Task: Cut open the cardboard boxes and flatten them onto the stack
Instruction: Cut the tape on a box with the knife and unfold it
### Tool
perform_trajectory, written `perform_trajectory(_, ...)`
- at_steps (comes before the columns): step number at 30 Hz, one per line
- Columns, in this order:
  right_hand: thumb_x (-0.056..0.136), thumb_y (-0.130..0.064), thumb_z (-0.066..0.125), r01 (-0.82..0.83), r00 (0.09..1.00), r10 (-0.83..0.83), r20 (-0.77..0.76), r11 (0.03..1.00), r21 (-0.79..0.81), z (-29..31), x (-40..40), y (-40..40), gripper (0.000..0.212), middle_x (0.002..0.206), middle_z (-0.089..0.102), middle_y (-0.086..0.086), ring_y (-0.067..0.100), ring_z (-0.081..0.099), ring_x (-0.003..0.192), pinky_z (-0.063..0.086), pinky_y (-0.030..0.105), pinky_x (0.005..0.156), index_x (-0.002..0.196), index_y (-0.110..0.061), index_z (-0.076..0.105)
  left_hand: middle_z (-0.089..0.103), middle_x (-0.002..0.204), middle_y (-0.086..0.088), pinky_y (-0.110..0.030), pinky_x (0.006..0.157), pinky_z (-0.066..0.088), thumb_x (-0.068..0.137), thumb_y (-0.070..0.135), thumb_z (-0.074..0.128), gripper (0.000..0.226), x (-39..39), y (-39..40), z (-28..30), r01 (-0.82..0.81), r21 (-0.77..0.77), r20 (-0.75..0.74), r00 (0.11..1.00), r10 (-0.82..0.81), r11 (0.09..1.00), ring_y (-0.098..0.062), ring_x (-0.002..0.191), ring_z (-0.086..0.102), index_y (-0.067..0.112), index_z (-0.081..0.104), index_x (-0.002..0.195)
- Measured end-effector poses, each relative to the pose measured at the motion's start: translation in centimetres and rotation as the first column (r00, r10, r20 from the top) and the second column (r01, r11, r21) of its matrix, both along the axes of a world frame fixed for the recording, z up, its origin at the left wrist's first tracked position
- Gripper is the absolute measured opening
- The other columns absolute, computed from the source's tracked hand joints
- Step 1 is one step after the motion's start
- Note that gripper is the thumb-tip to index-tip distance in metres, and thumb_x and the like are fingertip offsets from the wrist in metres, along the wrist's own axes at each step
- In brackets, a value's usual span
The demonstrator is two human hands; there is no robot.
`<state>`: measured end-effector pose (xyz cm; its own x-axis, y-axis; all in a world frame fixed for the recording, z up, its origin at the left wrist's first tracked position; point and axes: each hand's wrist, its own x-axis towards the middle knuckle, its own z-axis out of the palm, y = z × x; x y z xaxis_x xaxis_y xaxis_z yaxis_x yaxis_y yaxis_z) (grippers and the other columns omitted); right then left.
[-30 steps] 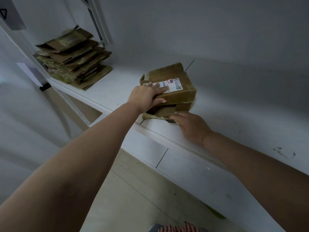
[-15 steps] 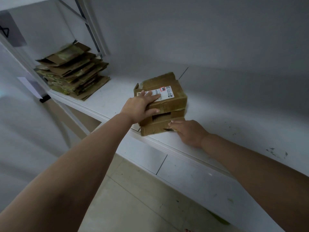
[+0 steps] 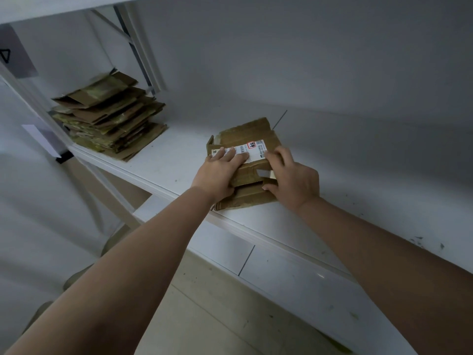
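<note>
A squashed cardboard box lies near the front edge of the white shelf, well apart from the stack of flattened cardboard at the far left. The left hand presses flat, fingers straight, on its shipping label. The right hand rests on the box's right side, fingers bent; whether they grip is unclear. The label print is unreadable.

label print too small to read, box partly hidden under hands
</note>
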<state>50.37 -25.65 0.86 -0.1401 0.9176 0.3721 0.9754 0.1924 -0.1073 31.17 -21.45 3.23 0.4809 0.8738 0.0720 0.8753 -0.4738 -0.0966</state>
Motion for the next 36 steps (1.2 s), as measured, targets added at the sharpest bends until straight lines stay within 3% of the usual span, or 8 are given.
perform_trajectory(6,0.052,-0.037,0.090,0.017,0.995,-0.021,0.096,0.999,0.043,-0.2,-0.3,1.1,0.065,0.102,0.059,0.008,0.023,0.053,0.046,0.024,0.021,0.044,0.104,-0.012,0.061,0.024,0.157,-0.009,-0.046,0.115,0.024,0.078,0.033,0.072,0.090,-0.1,0.2,0.4,0.030,-0.045,-0.023,0.999,-0.031,0.999,-0.035,0.145,0.019,0.028,0.019,0.150)
perform_trajectory(10,0.046,-0.029,0.091,-0.042,0.996,0.034,0.088,0.995,0.091,-0.4,0.0,1.1,0.066,0.095,0.063,0.006,0.023,0.051,0.041,0.022,0.019,0.045,0.103,-0.010,0.065,0.023,0.157,-0.010,-0.045,0.114,0.025,0.075,0.036,0.072,0.094,0.0,0.1,1.1,0.035,-0.088,-0.060,0.997,-0.041,0.996,-0.036,0.145,0.018,0.027,0.017,0.151)
perform_trajectory(17,0.077,-0.036,0.069,-0.014,0.998,0.017,0.068,0.999,-0.039,1.2,1.1,0.6,0.070,0.136,0.047,-0.001,0.030,0.062,0.082,0.045,0.029,0.066,0.140,-0.020,0.043,0.016,0.159,-0.013,-0.046,0.115,0.025,0.073,0.038,0.073,0.103,0.9,-0.3,2.8,0.022,-0.220,-0.087,0.995,-0.042,0.975,-0.037,0.146,0.011,0.026,0.010,0.154)
perform_trajectory(24,0.080,-0.040,0.062,-0.007,0.996,0.017,0.088,0.994,-0.110,2.9,1.4,0.5,0.063,0.130,0.052,-0.003,0.024,0.060,0.100,0.045,0.028,0.071,0.138,-0.024,0.045,0.007,0.162,-0.010,-0.050,0.118,0.018,0.075,0.038,0.072,0.103,1.4,-0.1,4.3,-0.018,-0.381,-0.070,0.997,-0.010,0.924,-0.035,0.148,0.000,0.030,0.007,0.154)
perform_trajectory(27,0.081,-0.041,0.055,-0.019,0.998,0.024,0.054,0.995,-0.099,3.5,1.4,0.6,0.048,0.121,0.060,-0.003,0.024,0.059,0.103,0.044,0.028,0.073,0.128,-0.028,0.056,0.015,0.160,-0.006,-0.043,0.115,0.020,0.072,0.044,0.067,0.096,0.9,0.0,5.2,-0.028,-0.458,-0.007,1.000,0.028,0.888,-0.029,0.147,0.007,0.033,0.016,0.153)
perform_trajectory(30,0.085,-0.040,0.054,-0.013,1.000,0.013,0.000,0.988,-0.151,4.5,1.9,0.8,0.037,0.109,0.066,-0.004,0.023,0.060,0.100,0.041,0.026,0.069,0.122,-0.037,0.059,0.031,0.153,-0.003,-0.031,0.106,0.031,0.064,0.049,0.054,0.091,-0.3,0.3,6.0,-0.037,-0.506,0.129,0.985,0.118,0.861,-0.024,0.137,0.032,0.031,0.030,0.150)
perform_trajectory(33,0.084,-0.049,0.063,0.026,0.977,-0.071,-0.199,0.975,-0.220,5.0,2.8,1.4,0.033,0.111,0.065,-0.008,0.018,0.059,0.103,0.041,0.026,0.075,0.114,-0.037,0.059,0.044,0.144,-0.001,-0.028,0.101,0.037,0.073,0.053,0.057,0.078,-1.5,0.9,5.6,0.009,-0.518,0.327,0.926,0.189,0.855,-0.020,0.128,0.043,0.024,0.042,0.144)
perform_trajectory(36,0.077,-0.059,0.066,0.048,0.904,-0.151,-0.401,0.966,-0.254,4.7,3.2,2.2,0.048,0.118,0.061,-0.005,0.019,0.058,0.109,0.042,0.029,0.079,0.111,-0.027,0.053,0.053,0.130,-0.001,-0.030,0.093,0.044,0.083,0.052,0.066,0.060,-2.2,1.4,5.0,0.031,-0.509,0.463,0.853,0.243,0.860,-0.019,0.114,0.050,0.021,0.051,0.133)
